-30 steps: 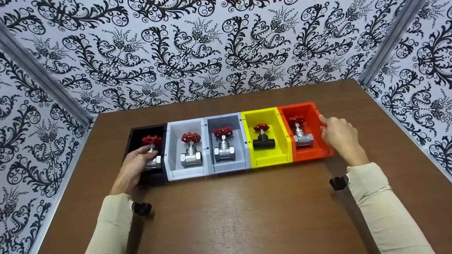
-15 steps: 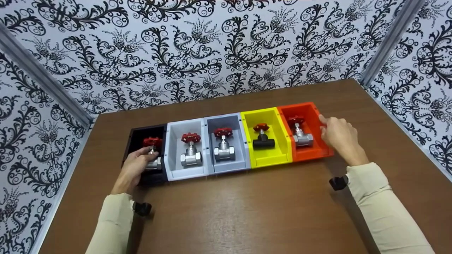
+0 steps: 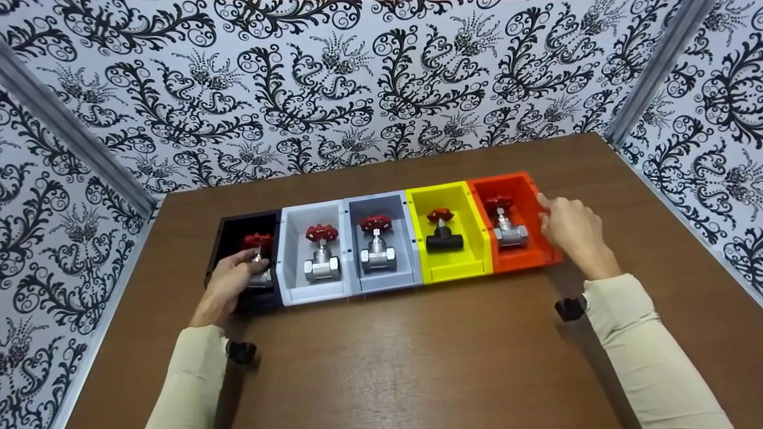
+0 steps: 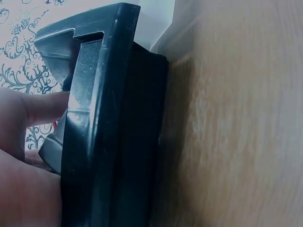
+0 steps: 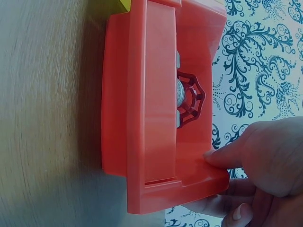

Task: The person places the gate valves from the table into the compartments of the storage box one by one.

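My left hand [image 3: 229,280] reaches into the black bin [image 3: 223,232] at the left end of the row. Its thumb and fingers are around a gate valve [image 3: 260,277] with a red handwheel, whose lower left part the hand hides. In the left wrist view the front wall of the black bin [image 4: 113,123] covers most of that valve. At the row's other end, my right hand [image 3: 573,231] pinches the side wall of the orange-red bin [image 3: 539,259], thumb inside and fingers outside. A silver valve [image 3: 509,231] with a red handwheel [image 5: 191,99] lies in that bin.
Between them stand a white bin [image 3: 316,293], a grey bin [image 3: 387,283] and a yellow bin [image 3: 456,273], joined side by side. Each contains a valve; the one in yellow has a black body [image 3: 444,241]. Patterned walls [image 3: 334,77] border the brown table [image 3: 387,357].
The left hand and the valve in the black bin have shifted very slightly to the right, the valve's red handwheel a little lower. The right hand keeps its hold on the orange-red bin.
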